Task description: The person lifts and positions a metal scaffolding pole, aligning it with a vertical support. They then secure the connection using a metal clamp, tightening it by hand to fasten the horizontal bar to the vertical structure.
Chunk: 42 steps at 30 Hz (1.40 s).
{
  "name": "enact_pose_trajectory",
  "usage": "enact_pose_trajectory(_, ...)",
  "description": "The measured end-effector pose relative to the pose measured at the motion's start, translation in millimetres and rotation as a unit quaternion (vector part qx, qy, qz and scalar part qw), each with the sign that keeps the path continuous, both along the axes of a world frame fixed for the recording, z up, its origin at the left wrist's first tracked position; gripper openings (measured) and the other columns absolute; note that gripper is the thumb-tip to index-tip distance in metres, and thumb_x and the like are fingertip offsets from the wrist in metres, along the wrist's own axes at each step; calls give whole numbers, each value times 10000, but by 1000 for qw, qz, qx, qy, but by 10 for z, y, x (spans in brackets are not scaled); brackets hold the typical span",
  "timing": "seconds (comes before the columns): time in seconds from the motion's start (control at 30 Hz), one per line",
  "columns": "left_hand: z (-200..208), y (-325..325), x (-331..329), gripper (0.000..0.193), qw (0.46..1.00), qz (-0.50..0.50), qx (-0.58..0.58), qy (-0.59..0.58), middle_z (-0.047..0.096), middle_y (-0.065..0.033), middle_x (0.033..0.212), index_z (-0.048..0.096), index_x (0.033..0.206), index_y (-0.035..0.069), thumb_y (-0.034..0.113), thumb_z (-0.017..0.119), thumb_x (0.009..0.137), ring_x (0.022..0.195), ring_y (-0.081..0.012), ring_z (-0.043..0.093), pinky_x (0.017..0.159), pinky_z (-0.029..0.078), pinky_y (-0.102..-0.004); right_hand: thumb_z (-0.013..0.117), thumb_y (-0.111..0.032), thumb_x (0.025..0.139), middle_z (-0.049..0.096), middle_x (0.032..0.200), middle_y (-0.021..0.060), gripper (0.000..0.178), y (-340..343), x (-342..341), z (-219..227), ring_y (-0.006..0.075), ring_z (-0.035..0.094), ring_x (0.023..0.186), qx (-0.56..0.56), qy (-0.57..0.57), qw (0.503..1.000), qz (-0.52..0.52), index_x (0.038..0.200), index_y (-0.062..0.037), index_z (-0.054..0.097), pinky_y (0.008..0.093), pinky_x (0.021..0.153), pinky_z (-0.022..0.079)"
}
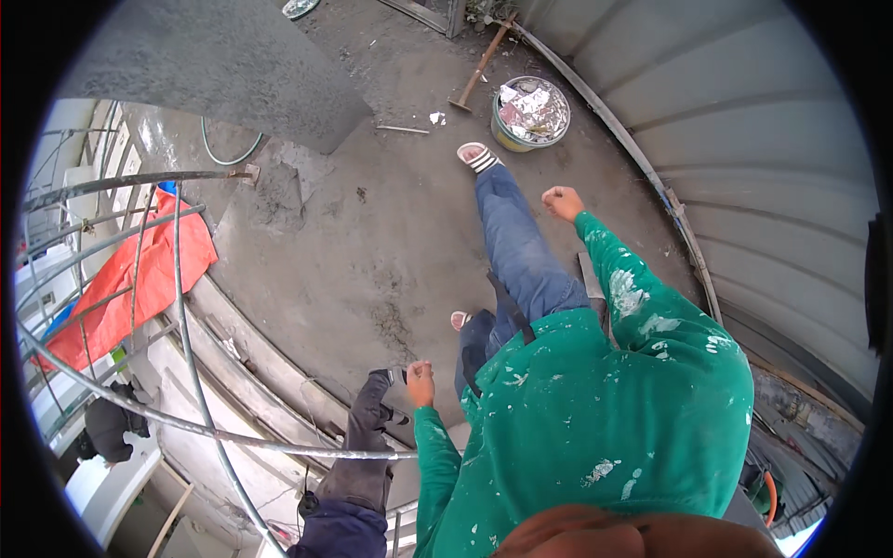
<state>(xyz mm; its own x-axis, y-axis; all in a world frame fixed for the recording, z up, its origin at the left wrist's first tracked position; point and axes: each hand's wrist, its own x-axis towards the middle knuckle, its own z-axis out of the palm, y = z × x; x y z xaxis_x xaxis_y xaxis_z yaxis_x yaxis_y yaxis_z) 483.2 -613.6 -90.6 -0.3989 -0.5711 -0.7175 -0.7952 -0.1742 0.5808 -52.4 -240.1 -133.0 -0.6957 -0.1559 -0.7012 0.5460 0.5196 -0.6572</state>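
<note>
My right hand hangs out in front with its fingers curled in, nothing visible in them. Lower and to the left, my left hand is also loosely closed on nothing I can see. Both sleeves are green with white splatters. A bucket filled with whitish scraps and rubble stands beyond my right hand, apart from it. My front foot in a striped sandal is stretched forward on the grey concrete floor. Beside the bucket lies a long wooden-handled tool with a short crosspiece at its near end.
A large grey panel juts in at upper left. Corrugated metal sheeting walls the right side. Bent metal bars and an orange-red tarp line the left. Another person is close by at lower left; a thin stick lies ahead.
</note>
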Motion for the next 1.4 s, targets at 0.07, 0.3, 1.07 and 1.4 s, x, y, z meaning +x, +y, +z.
enact_pose_trajectory(0.07, 66, 131, -879, 193, 996, 40, 81, -21, 706, -28, 1023, 653, 1115, 97, 265, 661, 1021, 865, -155, 676, 745, 526, -309, 690, -290, 980, 725, 909, -1, 213, -451, -1143, -381, 99, 678, 766, -63, 9, 998, -20, 1067, -97, 706, 287, 663, 542)
enact_pose_trajectory(0.3, -208, 593, -3076, 248, 975, -8, 174, -137, 704, -36, 924, 662, 1128, 18, 226, 722, 1007, 846, -141, 659, 800, 542, -309, 708, -315, 970, 719, 947, 26, 284, -2100, -4915, -2772, 118, 683, 818, -85, -50, 983, -158, 1142, -89, 687, 299, 679, 534)
enact_pose_trajectory(1.07, 856, -428, -6625, 182, 995, 32, -76, 56, 713, -69, 929, 693, 1062, 16, 196, 696, 1033, 882, -162, 695, 821, 548, -339, 628, 40, 906, 537, 830, 11, 174, -3181, -3094, -2168, 150, 517, 749, -410, -253, 828, -287, 876, -105, 537, 349, 760, 468)
enact_pose_trajectory(1.4, 3386, -1018, -5570, 658, 939, 77, -332, 54, 637, -258, 1210, 574, 1196, -77, 431, 812, 852, 1150, -401, 635, 997, 507, -478, 662, 2, 891, 628, 958, 38, 112, -2776, 177, 1080, 119, 576, 835, -353, -383, 826, 215, 966, -59, 606, 308, 710, 482)
